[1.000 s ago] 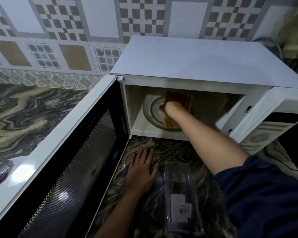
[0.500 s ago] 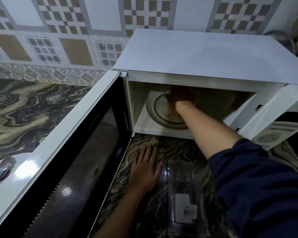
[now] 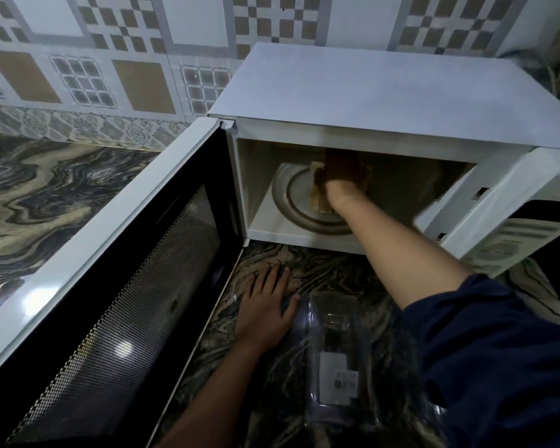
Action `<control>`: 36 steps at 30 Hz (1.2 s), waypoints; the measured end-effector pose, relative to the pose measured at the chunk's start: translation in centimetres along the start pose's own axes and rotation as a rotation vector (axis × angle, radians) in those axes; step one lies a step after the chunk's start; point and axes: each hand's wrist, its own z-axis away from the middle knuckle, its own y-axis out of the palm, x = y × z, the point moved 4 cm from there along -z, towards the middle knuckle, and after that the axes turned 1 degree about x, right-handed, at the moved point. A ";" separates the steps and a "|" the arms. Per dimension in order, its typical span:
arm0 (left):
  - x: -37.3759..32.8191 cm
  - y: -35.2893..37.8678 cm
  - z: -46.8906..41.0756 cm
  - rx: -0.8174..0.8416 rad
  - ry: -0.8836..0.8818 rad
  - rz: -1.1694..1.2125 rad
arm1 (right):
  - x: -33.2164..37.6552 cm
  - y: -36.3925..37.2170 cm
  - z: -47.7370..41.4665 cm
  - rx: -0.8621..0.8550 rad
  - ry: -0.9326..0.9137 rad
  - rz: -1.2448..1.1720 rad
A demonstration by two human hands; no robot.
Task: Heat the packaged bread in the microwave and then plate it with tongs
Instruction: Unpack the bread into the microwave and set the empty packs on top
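Head view: I see right grip (image 3: pixel 340 176) deep in microwave (image 3: pixel 369 98), on bread (image 3: pixel 319 200), which sits on turntable (image 3: pixel 291 205). Shadow hides fingers, so I cannot tell if it is holding. Left grip (image 3: pixel 265 308) flat, fingers spread, on surface (image 3: pixel 46 189) beside empty clear package (image 3: pixel 333 350). My read: loading step. Next move calls for clearing arm, swinging door (image 3: pixel 110 286) closed, starting heat.

I see a dark blue sleeve (image 3: pixel 498 350) on the right arm (image 3: pixel 401 253). It is soft, folded cloth and ends near the elbow. Below it the arm is bare. The left arm (image 3: pixel 220 392) is bare as far as I can see. The left hand (image 3: pixel 265 308) and right hand (image 3: pixel 340 176) wear nothing.
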 end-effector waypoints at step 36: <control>-5.1 -1.0 14.5 0.359 -0.566 1.199 | -13.2 5.2 33.3 0.389 0.513 -0.593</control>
